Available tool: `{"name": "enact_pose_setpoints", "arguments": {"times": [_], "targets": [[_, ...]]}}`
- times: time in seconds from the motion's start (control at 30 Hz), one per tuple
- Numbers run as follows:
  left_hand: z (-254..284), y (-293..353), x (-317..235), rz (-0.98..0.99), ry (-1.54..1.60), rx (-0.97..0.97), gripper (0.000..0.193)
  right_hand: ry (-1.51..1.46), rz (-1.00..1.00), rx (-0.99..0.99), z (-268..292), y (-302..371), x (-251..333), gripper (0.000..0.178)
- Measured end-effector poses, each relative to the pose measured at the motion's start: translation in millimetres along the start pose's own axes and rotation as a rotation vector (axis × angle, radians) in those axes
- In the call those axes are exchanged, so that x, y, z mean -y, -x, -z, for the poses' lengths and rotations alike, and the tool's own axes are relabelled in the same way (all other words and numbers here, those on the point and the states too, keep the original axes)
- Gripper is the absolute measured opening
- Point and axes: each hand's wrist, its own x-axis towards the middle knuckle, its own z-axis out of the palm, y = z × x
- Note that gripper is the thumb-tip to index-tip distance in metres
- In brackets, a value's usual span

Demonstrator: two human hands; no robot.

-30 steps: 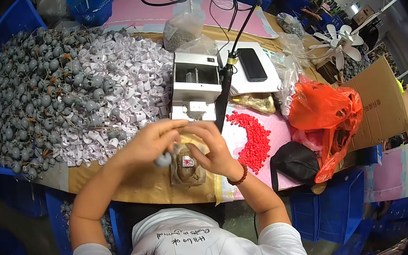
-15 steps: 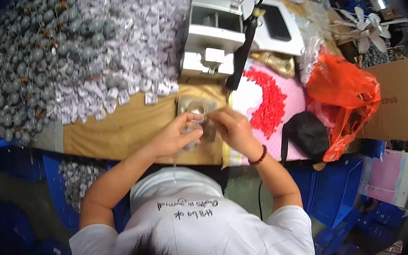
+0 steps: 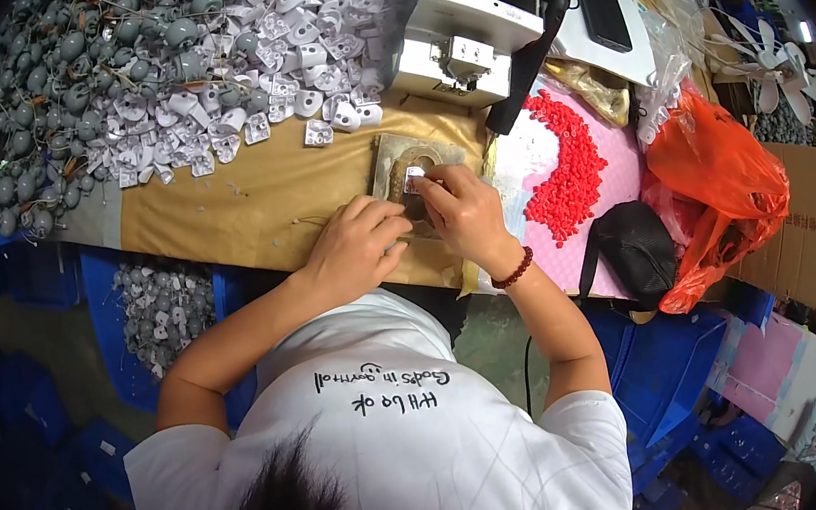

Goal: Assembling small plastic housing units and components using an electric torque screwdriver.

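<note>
At the table's front edge sits a square grey-brown block (image 3: pixel 384 169) with a rounded recess. Over that recess, the thumb and forefinger of my right hand (image 3: pixel 469 213) pinch a small white plastic piece (image 3: pixel 412 178). My left hand (image 3: pixel 352 248) lies at the block's near left side, its fingers curled in; whatever they may hold is hidden beneath them. Left of the block, a heap of white plastic pieces (image 3: pixel 290 62) spreads over the table. Many grey bulb-like parts with thin wires (image 3: pixel 22 138) are piled at the far left.
Behind the block stands a white machine (image 3: pixel 465 52) with a black arm (image 3: pixel 527 60). Red small parts (image 3: pixel 575 170) lie on a pink sheet to the right, beside a black pouch (image 3: pixel 634 249) and an orange plastic bag (image 3: pixel 717 184). Blue bins (image 3: pixel 657 368) stand below the table.
My left hand has drawn back from the block's recess toward the near left. My right hand now holds the white piece over the recess. The whole view has shifted slightly.
</note>
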Motion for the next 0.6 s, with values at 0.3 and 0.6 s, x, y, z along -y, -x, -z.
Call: {"name": "enact_pose_setpoints", "arguments": {"times": [0.3, 0.6], "targets": [[6.6, -2.6, 7.7, 0.045, 0.000, 0.063, 0.026, 0.136, 0.093, 0.243, 5.5, 5.2, 2.2, 0.046], [-17.2, -22.0, 10.1, 0.000, -0.405, -0.041, 0.054, -0.177, -0.033, 0.073, 9.8, 15.8, -9.6, 0.041]]}}
